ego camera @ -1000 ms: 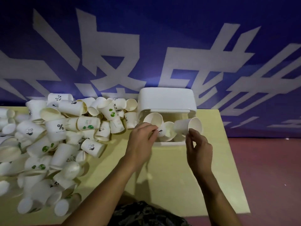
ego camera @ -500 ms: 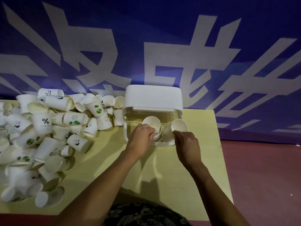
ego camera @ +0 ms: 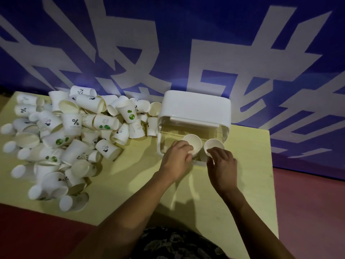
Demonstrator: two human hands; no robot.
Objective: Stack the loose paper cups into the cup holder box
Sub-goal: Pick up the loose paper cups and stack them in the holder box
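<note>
The white cup holder box (ego camera: 196,107) stands at the back of the yellow table (ego camera: 130,184), its clear front facing me. Two white paper cups sit in its open front with their mouths toward me. My left hand (ego camera: 177,159) grips the left cup (ego camera: 193,143) at its near rim. My right hand (ego camera: 222,165) pinches the near rim of the right cup (ego camera: 213,146). A big heap of loose paper cups (ego camera: 65,139), several printed with green or black marks, covers the table's left half.
A blue wall with large white characters (ego camera: 205,58) rises right behind the table. Red floor (ego camera: 308,212) lies to the right and at the lower left. The table's right edge runs just past the box.
My right hand carried its cup down from beside the box into the open front. The left hand stayed on its cup. My head moved, shifting the view to the right.
</note>
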